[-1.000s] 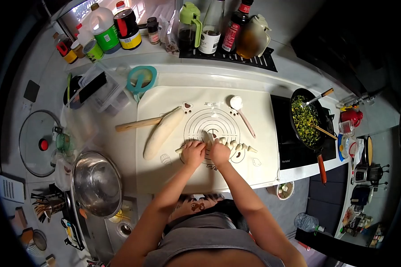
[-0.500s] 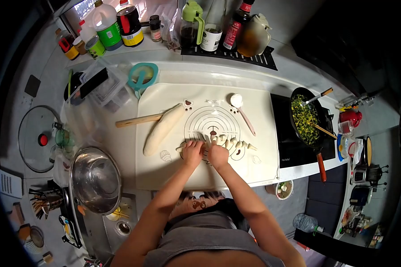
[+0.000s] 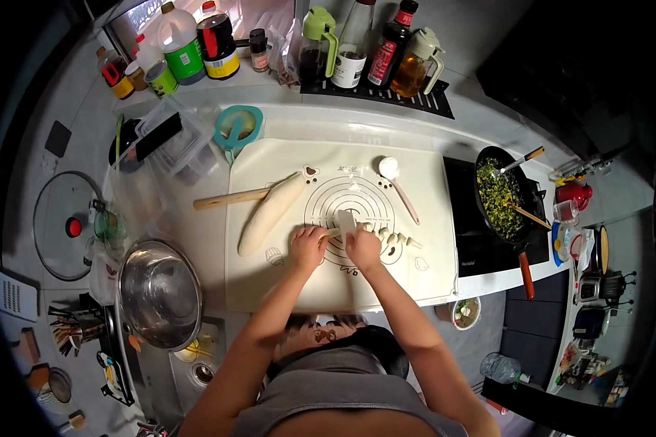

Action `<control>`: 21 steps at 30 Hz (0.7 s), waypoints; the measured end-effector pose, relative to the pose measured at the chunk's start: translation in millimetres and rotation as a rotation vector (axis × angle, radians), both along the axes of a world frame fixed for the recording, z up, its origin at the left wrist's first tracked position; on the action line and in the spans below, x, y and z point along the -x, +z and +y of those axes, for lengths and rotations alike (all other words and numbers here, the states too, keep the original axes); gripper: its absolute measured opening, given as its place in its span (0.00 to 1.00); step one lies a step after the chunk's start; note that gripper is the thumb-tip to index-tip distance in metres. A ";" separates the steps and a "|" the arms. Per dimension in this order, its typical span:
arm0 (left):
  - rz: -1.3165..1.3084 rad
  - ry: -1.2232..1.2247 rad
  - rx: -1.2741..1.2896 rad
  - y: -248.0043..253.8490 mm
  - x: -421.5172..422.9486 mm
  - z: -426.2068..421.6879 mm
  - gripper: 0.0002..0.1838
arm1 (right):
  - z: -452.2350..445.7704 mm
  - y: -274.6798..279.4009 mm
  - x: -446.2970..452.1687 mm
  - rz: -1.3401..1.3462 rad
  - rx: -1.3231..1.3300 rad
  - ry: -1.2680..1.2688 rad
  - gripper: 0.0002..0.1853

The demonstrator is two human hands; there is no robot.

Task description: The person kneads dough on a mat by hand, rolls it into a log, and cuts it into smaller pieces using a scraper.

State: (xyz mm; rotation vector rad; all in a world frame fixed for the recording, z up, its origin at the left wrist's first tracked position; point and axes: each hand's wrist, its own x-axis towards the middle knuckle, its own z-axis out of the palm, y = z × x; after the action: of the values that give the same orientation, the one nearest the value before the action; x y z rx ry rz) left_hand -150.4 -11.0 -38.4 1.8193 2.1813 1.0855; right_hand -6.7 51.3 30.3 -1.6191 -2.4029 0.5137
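Note:
On the printed mat (image 3: 284,291), my left hand (image 3: 309,246) is closed over a thin dough strip (image 3: 334,233), whose end sticks out at the right. My right hand (image 3: 363,246) grips a flat, pale blade (image 3: 346,222) just right of that end. Several small dough pieces (image 3: 392,238) lie in a row to the right of this hand. A big dough roll (image 3: 270,215) rests at the mat's left, against a wooden rolling pin (image 3: 229,199). A spoon of white powder (image 3: 388,169) lies at the upper right of the mat.
A pan of chopped greens (image 3: 499,193) sits on the black cooktop (image 3: 470,251) at the right. A steel bowl (image 3: 159,295) stands at the lower left, near plastic containers (image 3: 186,149) and a teal-lidded container (image 3: 238,125). Bottles (image 3: 346,62) line the back ledge.
My left hand has shifted slightly left and my right hand slightly right, so they are farther apart. More of the blade shows between them. The view has shifted a little.

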 end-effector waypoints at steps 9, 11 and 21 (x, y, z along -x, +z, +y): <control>0.013 0.015 0.099 -10.1 3.3 3.5 0.11 | -7.6 4.7 39.5 -0.194 0.015 0.142 0.12; 0.011 0.024 0.088 -6.8 3.4 1.2 0.12 | -2.3 -5.9 44.1 -0.211 0.060 0.130 0.15; -0.138 -0.010 0.048 -3.7 9.0 -19.3 0.17 | -7.0 -0.5 22.2 -0.021 0.035 0.023 0.14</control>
State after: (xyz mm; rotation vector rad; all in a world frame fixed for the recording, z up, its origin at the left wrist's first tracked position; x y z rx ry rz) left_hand -159.4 -30.3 -42.1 1.6811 2.0991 1.1109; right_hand -28.9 44.3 29.8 -1.6213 -2.4436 0.5488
